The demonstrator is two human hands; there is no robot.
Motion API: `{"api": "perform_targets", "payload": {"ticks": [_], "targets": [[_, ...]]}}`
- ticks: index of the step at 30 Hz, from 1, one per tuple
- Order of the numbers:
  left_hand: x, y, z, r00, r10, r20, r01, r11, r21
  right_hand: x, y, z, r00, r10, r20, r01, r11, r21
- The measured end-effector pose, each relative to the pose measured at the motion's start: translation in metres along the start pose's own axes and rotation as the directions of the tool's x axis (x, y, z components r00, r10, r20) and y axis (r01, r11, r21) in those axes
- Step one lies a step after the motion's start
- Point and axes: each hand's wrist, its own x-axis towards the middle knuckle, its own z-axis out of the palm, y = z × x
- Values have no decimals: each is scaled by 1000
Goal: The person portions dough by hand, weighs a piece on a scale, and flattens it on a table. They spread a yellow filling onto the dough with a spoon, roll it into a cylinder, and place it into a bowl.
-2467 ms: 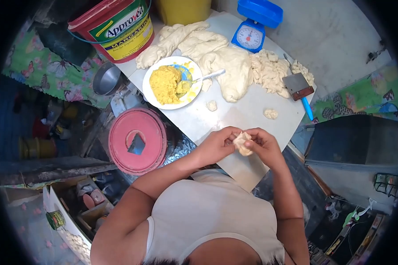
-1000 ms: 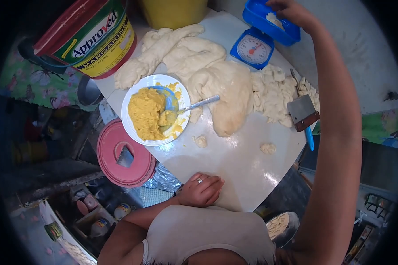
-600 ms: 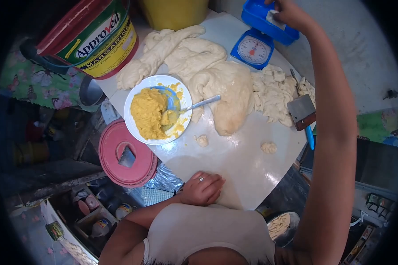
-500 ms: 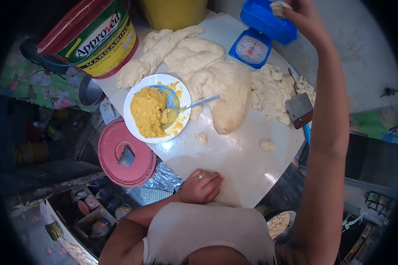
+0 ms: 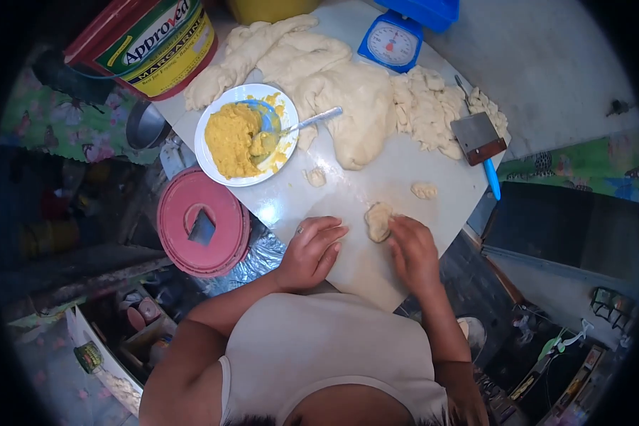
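Observation:
A small flattened piece of dough [image 5: 378, 221] is at the near part of the table, with the fingertips and thumb of my right hand [image 5: 414, 254] on its right edge. My left hand [image 5: 311, 252] is to the left of that piece, touching no dough; its fingers are curved and the thumb stands apart. Farther back lie two small dough scraps, one on the left [image 5: 314, 177] and one on the right [image 5: 424, 190]. Behind them spreads a large mass of dough [image 5: 348, 96]. Cut dough pieces [image 5: 426, 110] are heaped at its right.
A white plate [image 5: 204, 153] holds yellow filling and a spoon [image 5: 318, 119]. Around the table stand a margarine bucket [image 5: 153, 53], a blue kitchen scale [image 5: 392, 44] and a pink lid [image 5: 174, 238]. A dough scraper [image 5: 478, 136] and a blue-handled tool [image 5: 491, 179] lie at the right edge.
My right hand has come down from the scale's blue pan to the near table with a dough piece. My left hand has lifted forward and uncurled. The view has tilted nearer to my body.

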Motion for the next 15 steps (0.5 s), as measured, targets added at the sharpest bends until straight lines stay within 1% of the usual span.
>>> {"api": "perform_targets", "payload": {"ticks": [1,2,3,4,5,6,7,8,9,10,11,12,13,14,15], "targets": [[2,3,1,999,45,12,-45,999,0,-6,-7,7,996,-75,-38,69,988,-142],[4,5,2,996,91,25,-91,996,-2,-7,-15,18,997,-64,-48,56,988,-140],[9,6,4,995,97,38,-97,995,-5,-3,-24,31,999,-34,-22,28,976,-217],[15,6,6,996,79,48,-78,997,-13,0,-27,38,1000,-3,4,4,956,-293],[20,6,8,997,58,59,-57,998,-21,2,-23,39,1000,5,-1,-5,957,-291],[24,5,9,996,61,67,-59,998,-22,8,-18,41,999,-37,23,43,938,-343],[29,2,10,998,23,50,-21,998,-51,13,-14,42,996,-80,50,93,915,-393],[33,1,9,1000,-13,29,16,997,-79,16,-8,43,996,-83,44,94,915,-393],[35,1,7,999,-38,32,41,995,-89,18,1,42,992,-109,58,122,934,-337],[33,2,4,999,-32,26,34,996,-80,19,6,40,988,-140,70,154,948,-279],[33,4,1,999,-29,19,30,995,-91,23,6,37,991,-129,43,135,968,-212],[33,4,-2,1000,-26,8,26,994,-101,24,2,34,988,-147,40,152,966,-211],[31,5,-7,1000,-26,-7,25,996,-89,21,-4,29,999,-31,-40,33,998,61],[28,7,-11,999,-33,-6,32,996,-83,17,-11,24,992,104,-75,-73,939,337],[24,8,-15,999,-44,-3,43,996,-78,10,-15,23,997,-28,-74,48,955,291]]}}
